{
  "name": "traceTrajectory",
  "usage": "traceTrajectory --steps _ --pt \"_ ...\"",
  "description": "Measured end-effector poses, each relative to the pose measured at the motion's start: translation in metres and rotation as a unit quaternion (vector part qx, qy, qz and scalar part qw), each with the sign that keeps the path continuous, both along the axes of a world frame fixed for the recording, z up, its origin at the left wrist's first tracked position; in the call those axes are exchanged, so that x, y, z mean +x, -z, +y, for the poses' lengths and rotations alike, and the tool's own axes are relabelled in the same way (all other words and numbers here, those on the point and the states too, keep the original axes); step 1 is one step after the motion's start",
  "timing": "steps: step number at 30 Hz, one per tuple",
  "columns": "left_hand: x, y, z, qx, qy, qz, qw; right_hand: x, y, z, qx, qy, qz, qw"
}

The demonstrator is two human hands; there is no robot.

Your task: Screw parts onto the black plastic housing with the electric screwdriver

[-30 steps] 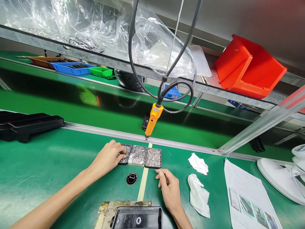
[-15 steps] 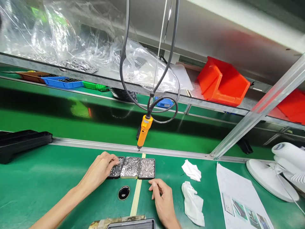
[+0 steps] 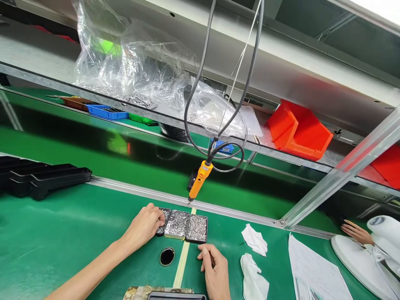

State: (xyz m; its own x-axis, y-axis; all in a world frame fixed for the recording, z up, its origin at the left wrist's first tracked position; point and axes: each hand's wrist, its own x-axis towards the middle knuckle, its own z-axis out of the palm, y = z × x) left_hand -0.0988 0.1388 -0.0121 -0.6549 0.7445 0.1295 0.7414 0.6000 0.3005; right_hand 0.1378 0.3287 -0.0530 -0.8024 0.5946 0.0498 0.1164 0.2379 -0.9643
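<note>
My left hand (image 3: 146, 225) reaches into the leftmost small black tray (image 3: 166, 215), which holds small metal screws. Its fingers are bunched together and cover part of the tray; what they pinch is hidden. Beside it are a tray of washers (image 3: 177, 225) and a tray of small metal parts (image 3: 197, 228). Just below the right tray rests my right hand (image 3: 215, 271), thumb and fingers curled in; I cannot make out anything inside. A round dish of dark liquid (image 3: 167, 256) lies between my hands. At the bottom edge, a dark-framed part (image 3: 176, 296) is only partly visible.
An orange electric screwdriver (image 3: 201, 181) hangs on its cable above the trays. White cloths (image 3: 254, 277), a paper sheet (image 3: 318, 262) and a white fan (image 3: 353, 262) are on the right. Another person's hand (image 3: 358, 232) shows behind the fan. Black parts (image 3: 59, 179) lie left.
The view has shifted, so the bench items appear lower and further right. My left hand stays at the screw tray and my right hand stays curled. Another person's hand has come into view.
</note>
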Motion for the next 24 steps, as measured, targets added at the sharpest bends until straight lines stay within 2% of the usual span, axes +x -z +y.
traceTrajectory --steps 8,12,15,18,21,24 --pt "-0.003 -0.001 0.0 0.017 0.011 -0.023 1.0 -0.001 0.008 0.0 0.001 0.0 0.014 1.0" --pt "-0.009 0.004 -0.004 0.089 0.014 -0.072 0.993 -0.002 0.014 0.0 0.003 0.004 0.027 1.0" --pt "-0.005 0.001 -0.009 0.158 -0.014 -0.139 0.977 -0.004 0.015 0.001 0.004 0.01 0.031 0.999" --pt "0.017 -0.011 -0.013 0.217 -0.038 -0.22 0.95 -0.005 0.013 -0.001 0.002 0.014 0.036 0.999" --pt "0.052 -0.025 -0.017 0.263 -0.05 -0.29 0.919 -0.005 0.009 -0.004 -0.009 0.014 0.037 0.999" --pt "0.082 -0.027 -0.021 0.291 -0.087 -0.331 0.893 -0.006 0.0 -0.003 -0.032 0.005 0.031 0.999"
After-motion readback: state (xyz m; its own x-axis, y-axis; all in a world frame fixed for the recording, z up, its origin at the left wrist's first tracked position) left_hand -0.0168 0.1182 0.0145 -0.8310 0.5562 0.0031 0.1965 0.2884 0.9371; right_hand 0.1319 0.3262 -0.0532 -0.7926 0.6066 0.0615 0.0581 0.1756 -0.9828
